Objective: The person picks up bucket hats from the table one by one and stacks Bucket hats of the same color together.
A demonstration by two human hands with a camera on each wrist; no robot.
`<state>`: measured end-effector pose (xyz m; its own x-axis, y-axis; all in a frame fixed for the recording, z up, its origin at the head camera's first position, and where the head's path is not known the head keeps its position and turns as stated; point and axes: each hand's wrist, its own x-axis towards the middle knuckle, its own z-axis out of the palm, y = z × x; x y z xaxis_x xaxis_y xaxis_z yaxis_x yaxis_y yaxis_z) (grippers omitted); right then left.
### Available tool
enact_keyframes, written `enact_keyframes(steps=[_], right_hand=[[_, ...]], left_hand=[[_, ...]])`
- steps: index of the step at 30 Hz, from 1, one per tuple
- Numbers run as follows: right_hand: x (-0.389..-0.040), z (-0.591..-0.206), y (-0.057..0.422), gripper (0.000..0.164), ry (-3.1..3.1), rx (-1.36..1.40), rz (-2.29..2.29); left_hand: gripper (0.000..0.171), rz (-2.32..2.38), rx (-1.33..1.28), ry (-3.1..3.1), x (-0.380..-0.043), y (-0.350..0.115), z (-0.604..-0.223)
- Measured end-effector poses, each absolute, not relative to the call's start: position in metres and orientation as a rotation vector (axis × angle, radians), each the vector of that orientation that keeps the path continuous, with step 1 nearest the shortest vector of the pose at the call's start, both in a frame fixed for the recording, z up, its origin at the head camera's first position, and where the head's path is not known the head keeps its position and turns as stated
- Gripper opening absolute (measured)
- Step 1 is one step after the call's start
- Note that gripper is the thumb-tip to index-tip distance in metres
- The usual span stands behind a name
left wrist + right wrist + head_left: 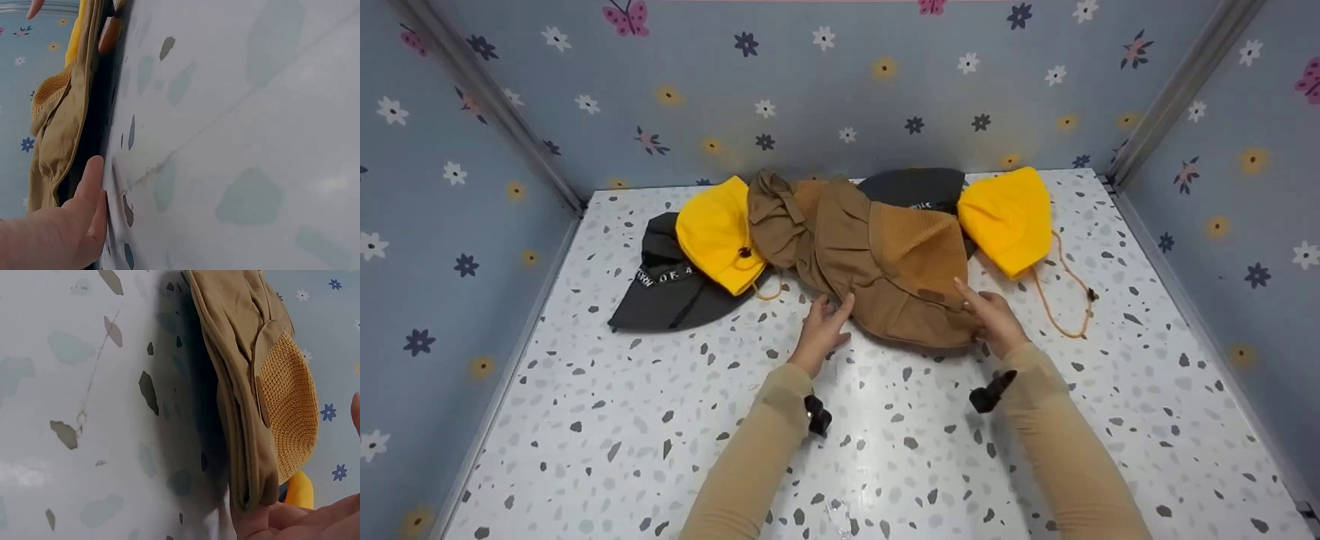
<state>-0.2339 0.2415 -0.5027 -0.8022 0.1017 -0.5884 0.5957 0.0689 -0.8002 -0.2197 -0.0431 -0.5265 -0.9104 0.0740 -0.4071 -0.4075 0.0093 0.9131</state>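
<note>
A brown sun hat [900, 277] with a tan knitted crown lies toward the middle, its wide brim facing me. Just off its front left edge is my left hand [823, 330], fingers extended and holding nothing; in the left wrist view its fingertips [93, 174] are low by the tabletop. My right hand [996, 319] touches the right end of the brim. In the right wrist view its fingers [253, 523] lie against the folded brim end, while the thumb [356, 410] stands apart from the hat. A second brown ruffled hat [780, 225] adjoins on the left.
Left of the brown hats, a yellow hat [716, 232] overlaps a dark grey hat [682, 304] with a lettered band. Behind is another dark hat [915, 184]. A yellow hat [1009, 217] with a looped cord [1061, 330] sits right. Flowered panels [825, 90] enclose the speckled table [900, 457].
</note>
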Motion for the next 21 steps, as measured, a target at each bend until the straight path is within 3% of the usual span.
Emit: enact_keyframes(steps=[5, 11, 14, 17, 21], right_hand=[[-0.232, -0.504, 0.24, 0.111, 1.952, 0.651, -1.787], [-0.23, -0.507, 0.235, 0.056, 1.894, 0.67, -1.87], [-0.229, -0.508, 0.232, 0.047, 1.849, 0.693, -1.909], [-0.23, -0.507, 0.23, 0.057, 1.817, 0.708, -1.932], [-0.23, -0.507, 0.228, 0.089, 1.797, 0.687, -1.931]], left_hand=[[0.093, 1.984, -0.346, 1.887, -0.217, -0.04, -0.525], [0.094, 2.04, -0.314, 1.778, -0.213, -0.036, -0.522], [0.092, 2.073, -0.313, 1.753, -0.211, -0.034, -0.521], [0.087, 2.105, -0.324, 1.729, -0.211, -0.032, -0.519], [0.081, 2.113, -0.329, 1.739, -0.211, -0.029, -0.518]])
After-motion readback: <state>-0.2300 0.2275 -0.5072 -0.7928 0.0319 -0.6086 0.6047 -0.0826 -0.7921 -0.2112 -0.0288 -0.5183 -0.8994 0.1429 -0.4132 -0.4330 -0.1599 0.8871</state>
